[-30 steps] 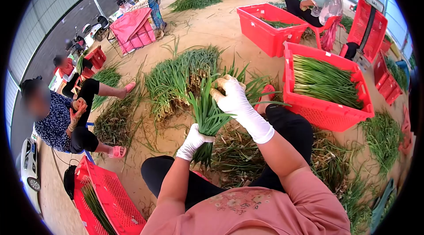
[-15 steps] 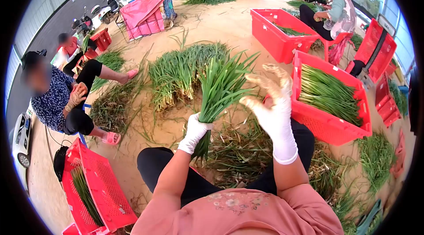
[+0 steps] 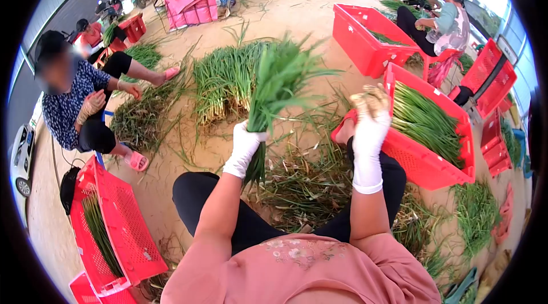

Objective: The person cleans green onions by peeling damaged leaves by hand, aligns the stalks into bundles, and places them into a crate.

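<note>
My left hand [image 3: 245, 145], in a white glove, is closed round the middle of a bunch of garlic chives [image 3: 277, 78]. The leafy tops fan upward and are blurred; the lower ends hang below the fist. To the right, my right hand [image 3: 371, 124] is raised beside a red crate, its stained glove fingers curled in with nothing visible in them. Beyond the bunch, a larger pile of garlic chives [image 3: 225, 84] lies on the ground. Loose trimmings [image 3: 305, 190] are heaped between my legs.
A red crate [image 3: 425, 162] of chives stands at my right, with another red crate [image 3: 365, 55] behind it. At lower left is a tilted red crate [image 3: 123, 218] holding chives. A co-worker [image 3: 74, 93] sits at left; other people sit farther off.
My right hand has gone from spread fingers to curled ones and moved slightly right. The held bunch has swung and its tops blur. The co-worker at left has moved their hands apart.
</note>
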Available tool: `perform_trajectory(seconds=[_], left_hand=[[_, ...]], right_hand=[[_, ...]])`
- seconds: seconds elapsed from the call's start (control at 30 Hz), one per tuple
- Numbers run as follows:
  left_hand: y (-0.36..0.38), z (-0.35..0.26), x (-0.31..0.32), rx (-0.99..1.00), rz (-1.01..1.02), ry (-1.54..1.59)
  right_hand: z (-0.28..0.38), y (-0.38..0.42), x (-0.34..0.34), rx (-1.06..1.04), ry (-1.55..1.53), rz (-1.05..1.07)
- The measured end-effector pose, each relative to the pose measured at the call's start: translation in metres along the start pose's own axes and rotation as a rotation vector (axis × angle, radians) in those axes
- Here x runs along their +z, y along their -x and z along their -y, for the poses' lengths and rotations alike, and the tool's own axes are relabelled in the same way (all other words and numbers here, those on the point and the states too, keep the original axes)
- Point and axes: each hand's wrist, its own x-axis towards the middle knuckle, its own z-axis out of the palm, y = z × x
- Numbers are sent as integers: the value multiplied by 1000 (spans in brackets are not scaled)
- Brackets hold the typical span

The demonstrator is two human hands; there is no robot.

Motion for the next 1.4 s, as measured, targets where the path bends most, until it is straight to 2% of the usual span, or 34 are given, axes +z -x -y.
perform_trajectory(seconds=[0.07,0.13,0.2,0.3,0.33,0.4,0.47,0.53,0.6,0.67,0.7,0.73,0.8,0.87,0.9,0.93,0.97,1.0,1.03,1.07,1.1,1.13,1.2,1.27,1.3,1.37,1.4], left_hand=[[-4,-9,-11,-19,-83,151],[-8,-20,-19,-55,-113,331],[-10,-40,-10,-81,-64,467],[-3,-75,21,-61,95,390],[-3,-88,37,-36,172,383],[4,-113,72,-72,175,367],[5,-135,104,-191,246,283],[4,-143,140,-201,337,180],[10,-151,178,-249,442,183],[14,-154,211,-306,633,95],[19,-158,228,-244,660,68],[19,-164,240,-219,811,56],[38,-192,259,-103,839,-60],[30,-208,258,282,988,-225],[31,-213,253,371,1038,-281],[40,-214,249,232,1123,-288],[42,-198,251,449,1201,-560],[54,-175,254,491,1292,-640],[64,-142,255,473,1413,-663],[83,-133,261,354,1412,-834],[90,-111,269,260,1439,-668],[101,-112,278,118,1350,-807],[98,-86,293,-4,1376,-556],[87,-85,318,-365,1637,-330],[86,-84,327,-364,1646,-324],[79,-81,342,-64,1659,-323],[69,-82,343,122,1565,-431]], right_hand=[[-11,-2,-17,495,-475,72],[-11,10,-14,598,-288,490],[-20,47,4,378,-169,804],[-18,85,42,548,-502,1011],[-11,84,48,642,-634,1007],[2,79,50,839,-888,947],[0,73,37,1015,-1053,863],[4,68,18,1018,-1243,654],[-6,64,-1,1023,-1423,531],[-18,61,-18,1096,-1523,382],[-5,48,-33,1044,-1450,234],[-17,46,-41,1040,-1477,181],[-14,27,-75,898,-1565,159],[-30,19,-108,787,-1442,13],[-30,16,-129,716,-1440,-26],[-29,11,-148,644,-1434,-58],[-33,11,-159,612,-1518,-99],[-36,10,-168,576,-1601,-139],[-36,12,-177,567,-1607,-152],[-47,20,-185,582,-1582,-200],[-64,34,-193,592,-1571,-231],[-78,46,-201,601,-1560,-266],[-75,50,-209,661,-1516,-305],[-72,38,-222,775,-1466,-282],[-81,37,-228,773,-1456,-286],[-101,31,-237,755,-1211,-431],[-107,22,-242,751,-1208,-433]])
